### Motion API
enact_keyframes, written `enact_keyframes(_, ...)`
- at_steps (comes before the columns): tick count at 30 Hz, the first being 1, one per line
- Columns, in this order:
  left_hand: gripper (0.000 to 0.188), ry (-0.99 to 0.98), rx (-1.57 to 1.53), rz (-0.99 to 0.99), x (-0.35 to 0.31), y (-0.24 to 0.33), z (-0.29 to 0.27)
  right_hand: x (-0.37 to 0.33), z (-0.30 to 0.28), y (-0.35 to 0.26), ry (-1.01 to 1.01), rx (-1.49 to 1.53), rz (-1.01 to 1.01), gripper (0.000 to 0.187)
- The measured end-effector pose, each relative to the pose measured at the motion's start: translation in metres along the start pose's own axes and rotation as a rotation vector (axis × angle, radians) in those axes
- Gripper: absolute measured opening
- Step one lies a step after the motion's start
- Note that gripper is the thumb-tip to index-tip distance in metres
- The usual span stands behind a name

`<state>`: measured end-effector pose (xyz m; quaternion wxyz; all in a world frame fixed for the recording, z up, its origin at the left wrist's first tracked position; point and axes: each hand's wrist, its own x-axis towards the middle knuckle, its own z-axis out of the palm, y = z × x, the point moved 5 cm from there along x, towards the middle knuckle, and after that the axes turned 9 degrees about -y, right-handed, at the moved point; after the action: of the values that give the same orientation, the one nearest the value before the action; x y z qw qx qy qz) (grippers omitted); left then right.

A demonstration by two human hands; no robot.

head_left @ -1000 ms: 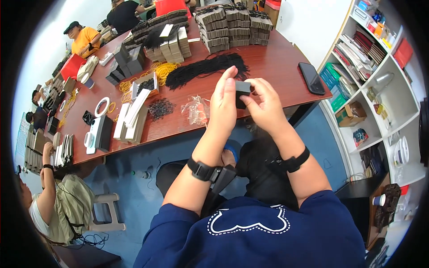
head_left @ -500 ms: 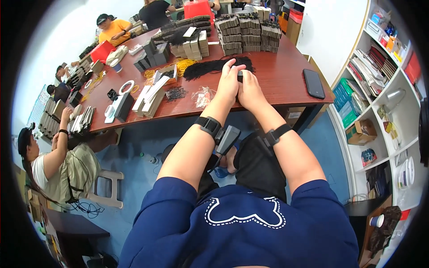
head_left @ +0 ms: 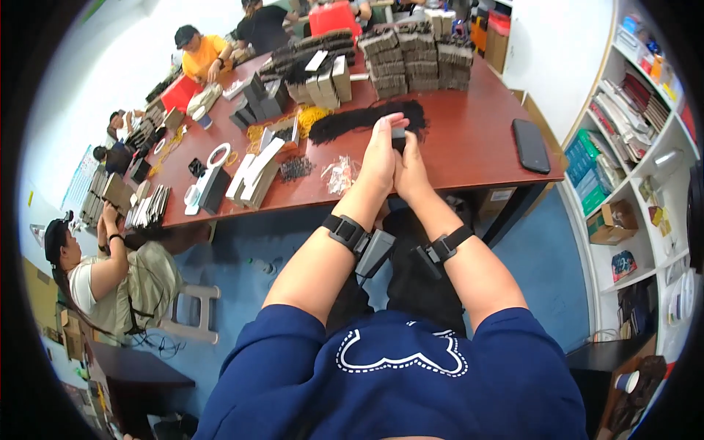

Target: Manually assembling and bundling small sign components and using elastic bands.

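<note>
Over the near edge of the table, my left hand and my right hand are pressed close together around a small dark grey block-like thing. Only its top end shows between my fingers, so I cannot tell its exact kind. My left fingers reach straight forward beside it, and my right fingers curl against its other side. Just beyond my hands lies a bundle of black cords on the table. A scatter of small clear and white bits is left of my left wrist.
The reddish-brown table carries a black phone, stacks of grey-brown bundled cards, yellow cords, pale boxes and a white tape roll. A co-worker sits at the left; open shelves stand right.
The whole view has shifted slightly. The dark block shows more between my hands, which stay together. At the left, the co-worker's hands now hold up a grey-brown piece.
</note>
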<state>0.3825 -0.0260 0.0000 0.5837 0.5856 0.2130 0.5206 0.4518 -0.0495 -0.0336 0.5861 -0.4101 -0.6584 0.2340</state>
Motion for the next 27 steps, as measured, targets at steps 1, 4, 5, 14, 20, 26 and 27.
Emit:
enact_keyframes(1, 0.046, 0.004, 0.0, -0.011, -0.005, 0.002, -0.001, 0.001, -0.001, -0.002, 0.002, 0.037, 0.024, 0.038)
enact_keyframes(4, 0.043, -0.069, 0.044, -0.065, -0.021, 0.01, -0.004, -0.007, -0.005, -0.017, -0.025, 0.059, 0.081, 0.032)
enact_keyframes(5, 0.04, -0.075, 0.305, -0.018, -0.034, 0.021, -0.006, -0.018, -0.007, -0.024, -0.046, 0.076, 0.066, 0.031)
enact_keyframes(14, 0.031, 0.081, 0.543, -0.08, -0.174, 0.04, -0.042, -0.105, 0.043, -0.055, -0.443, 0.232, 0.071, 0.027)
enact_keyframes(20, 0.029, 0.204, 0.359, -0.259, -0.191, -0.003, -0.084, -0.121, 0.084, -0.021, -0.371, 0.291, 0.236, 0.028)
enact_keyframes(26, 0.027, 0.131, 0.277, -0.255, -0.176, -0.03, -0.115, -0.119, 0.105, 0.009, -0.233, 0.27, 0.363, 0.026)
enact_keyframes(27, 0.027, 0.095, 0.322, -0.236, -0.172, -0.029, -0.118, -0.116, 0.105, 0.005, -0.228, 0.272, 0.366, 0.026)
